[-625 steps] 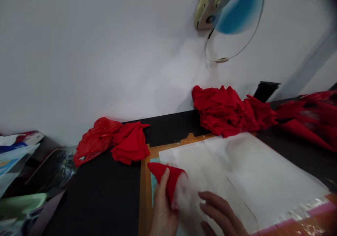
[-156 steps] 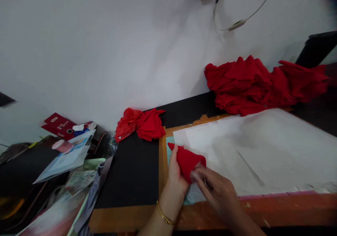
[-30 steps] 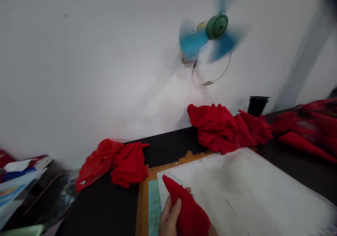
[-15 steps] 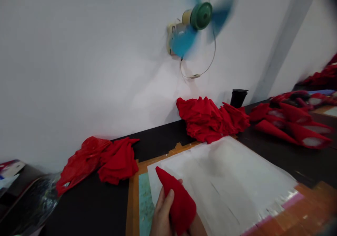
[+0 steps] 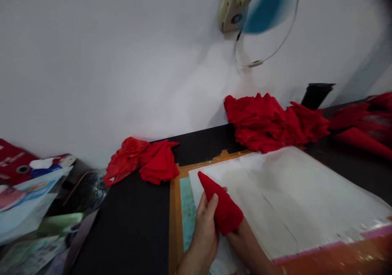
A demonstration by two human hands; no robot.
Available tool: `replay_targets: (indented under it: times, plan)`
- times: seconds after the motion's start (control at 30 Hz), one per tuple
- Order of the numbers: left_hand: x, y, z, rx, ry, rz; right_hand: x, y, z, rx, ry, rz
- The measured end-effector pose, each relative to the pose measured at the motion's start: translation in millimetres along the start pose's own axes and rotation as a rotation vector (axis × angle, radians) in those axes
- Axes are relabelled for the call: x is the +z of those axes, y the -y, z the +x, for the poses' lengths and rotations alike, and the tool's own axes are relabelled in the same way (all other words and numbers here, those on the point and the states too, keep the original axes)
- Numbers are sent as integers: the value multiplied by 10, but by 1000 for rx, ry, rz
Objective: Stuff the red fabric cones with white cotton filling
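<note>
A red cone-shaped cloth piece is held over the left part of a white sheet, its pointed tip toward the upper left. My left hand grips it from the left side, thumb on top and fingers beneath. From the lower right my right hand reaches to the wide end; its fingers are mostly hidden by the cloth. Behind, a large heap of red cloth lies against the wall, and a smaller red cloth pile sits to the left beside a red plastic bag.
The white sheet is edged with orange tape on the black table. A black cup and more red cones are at the right. Bags and boxes crowd the left. A wall fan hangs above.
The view has shifted left and down, showing more of the clutter at the left and less of the fan. More of both forearms is visible; the red piece remains held.
</note>
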State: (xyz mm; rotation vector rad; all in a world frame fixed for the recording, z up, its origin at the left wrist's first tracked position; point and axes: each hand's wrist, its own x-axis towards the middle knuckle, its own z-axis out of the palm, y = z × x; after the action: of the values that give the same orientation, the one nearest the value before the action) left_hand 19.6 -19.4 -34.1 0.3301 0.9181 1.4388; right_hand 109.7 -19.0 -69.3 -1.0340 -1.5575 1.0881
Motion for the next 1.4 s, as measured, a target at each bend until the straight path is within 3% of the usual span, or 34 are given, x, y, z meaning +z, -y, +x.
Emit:
replay_targets:
  times: [0.1,0.17,0.27,0.37,0.47,0.63,0.7,0.77,0.9,1.0,1.17,1.4]
  plan:
    - [-29,-78,104,53,-196,-69,-33,80,-2,-37,68,-38]
    - [-60,-162,164,58,-247,-115,-83,94,-55,-138,41,-119]
    - [-107,-302,224,-31,-212,-233,-230,93,-151,-260,-10,-241]
    - [-142,-396,237,-124,-123,-308,-407,125,-174,-194,-74,-302]
    - [-133,-387,205,-200,-89,-202,-485,191,-93,-123,-161,-307]
    - [12,-250,100,-261,-60,-54,-399,272,152,-15,58,-306]
    - [65,-237,41,-216,-26,4,-385,289,254,56,69,-279]
    - [81,-262,-28,-88,-13,120,-403,306,343,111,5,-249]
    - [31,-316,-136,313,-87,645,-445,332,449,141,-67,-269]
    - [21,-279,-125,485,-120,903,-413,336,430,84,-55,-246]
    - [105,-198,-4,499,-82,886,-378,313,323,40,-67,-163]
    - [112,-261,50,476,-45,818,-557,303,426,105,-120,-107]
